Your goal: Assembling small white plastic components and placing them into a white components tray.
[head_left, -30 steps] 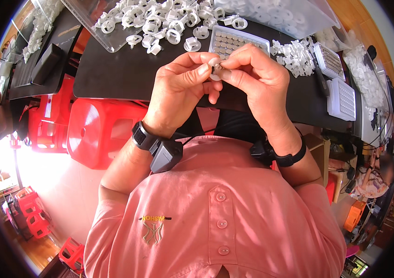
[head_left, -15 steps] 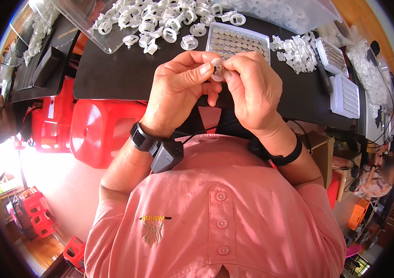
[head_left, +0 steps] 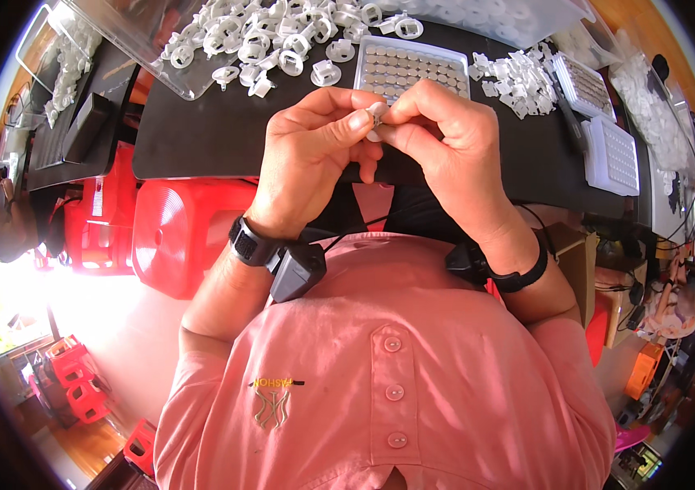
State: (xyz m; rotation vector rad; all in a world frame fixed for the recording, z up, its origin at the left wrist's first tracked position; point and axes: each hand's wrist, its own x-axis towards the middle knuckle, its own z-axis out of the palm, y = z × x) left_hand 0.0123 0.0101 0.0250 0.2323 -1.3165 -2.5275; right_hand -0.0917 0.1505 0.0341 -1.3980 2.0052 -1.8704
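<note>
My left hand (head_left: 312,147) is closed, its thumb and forefinger pinching a small white round plastic part (head_left: 374,132) above the table's near edge. From the other side, my right hand (head_left: 455,143) has thumb and forefinger pressed together against that part. Whatever lies between the right fingertips is hidden. Just behind the hands stands a white tray (head_left: 360,65) with rows of small round metallic discs. A heap of similar white ring-shaped parts (head_left: 282,37) spreads at the far left of it. Small flat white pieces (head_left: 519,82) lie in a pile right of the tray.
On the black table (head_left: 200,135), a dark slim tool (head_left: 570,122) lies beside two more trays, the nearer one white (head_left: 611,159). A clear bin (head_left: 486,20) of white parts stands at the back. A red stool (head_left: 169,237) is left, below the table edge.
My right hand has shifted its grip, with thumb and forefinger now straighter and closer against the part. The left hand keeps its pinch. The whole view has shifted slightly.
</note>
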